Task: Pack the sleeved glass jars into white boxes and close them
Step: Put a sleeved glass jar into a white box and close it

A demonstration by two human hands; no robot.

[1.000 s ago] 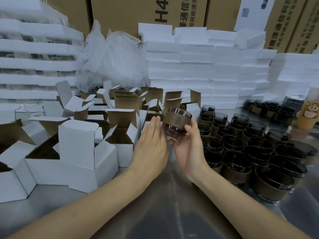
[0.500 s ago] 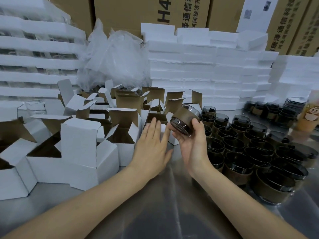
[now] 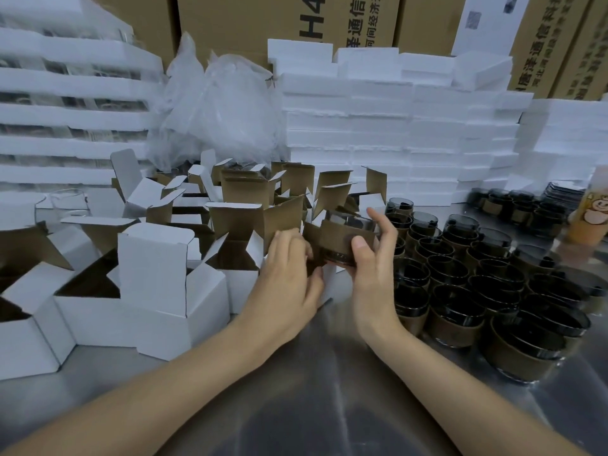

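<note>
Found open white boxes [image 3: 151, 291] crowded flap-up across the left and centre of the frame on the worktop [image 3: 296, 390]. Just right of them, saw the left hand [image 3: 289, 274] with fingers [image 3: 296, 241] curled onto a brown inner flap of the target box [image 3: 329, 281], apparently pinching it back; could not see the box opening behind the hand. Touching that flap at centre frame, found the sleeved jar [image 3: 342, 238] lifted off the worktop and clamped in the right hand [image 3: 371, 274], thumb on the brown sleeve, the other fingers wrapped over the far side. Judged the jar nearly upright, cylinder axis running lower left to upper right with a slight lean, pale glass end up, dark end down toward the box; squat, wider than tall, so no real long axis beyond that. Could not tell mouth from base with certainty. Further right, saw the waiting jars [image 3: 477, 284] standing close-packed. Judged the main risks thus: catching the sleeve on the flap edge and riding it up the glass; entering tilted and jamming on a side flap or buckling it inward; losing smooth glass from a thumb-and-finger hold; knocking neighbouring boxes or jars with either wrist.
</note>
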